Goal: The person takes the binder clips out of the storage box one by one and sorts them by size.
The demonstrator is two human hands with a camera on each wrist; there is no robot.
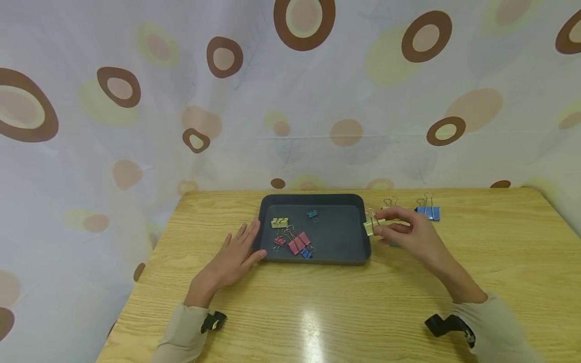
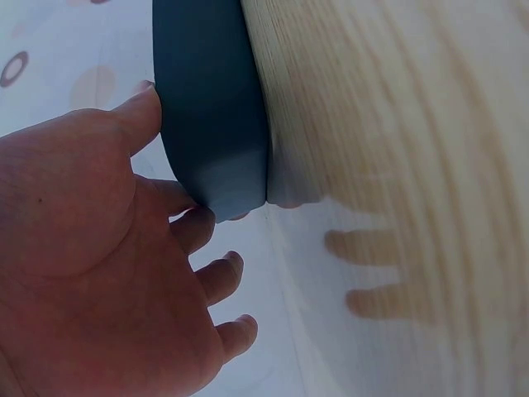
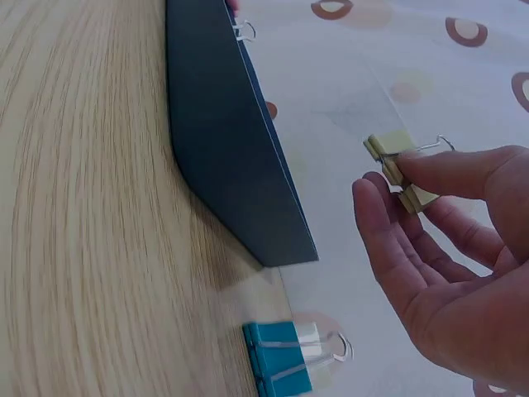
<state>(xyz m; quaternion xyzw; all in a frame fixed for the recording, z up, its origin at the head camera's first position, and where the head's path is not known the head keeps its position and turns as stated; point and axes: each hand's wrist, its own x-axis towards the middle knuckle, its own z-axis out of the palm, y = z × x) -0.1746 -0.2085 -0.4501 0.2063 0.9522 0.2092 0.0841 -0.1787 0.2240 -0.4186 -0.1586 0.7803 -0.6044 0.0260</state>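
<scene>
My right hand (image 1: 417, 239) pinches a yellow binder clip (image 1: 368, 228) between thumb and fingers at the right rim of a dark tray (image 1: 338, 237). In the right wrist view, that clip (image 3: 395, 143) is above the level of the tray's rim, its wire handle pointing toward the hand. My left hand (image 1: 233, 259) lies against the tray's left side, fingers extended, the thumb by the front left corner. Inside the tray lie a yellow clip (image 1: 279, 223), a small teal clip (image 1: 312, 214), a small red clip (image 1: 279, 242), a larger red clip (image 1: 298, 243) and a small blue clip (image 1: 306, 253).
To the right of the tray, a blue binder clip (image 1: 428, 213) lies on the wooden table (image 1: 281, 302). A teal clip (image 3: 283, 360) sits near the tray's right side, mostly behind my right hand in the head view. A patterned cloth (image 1: 254, 101) hangs behind the table.
</scene>
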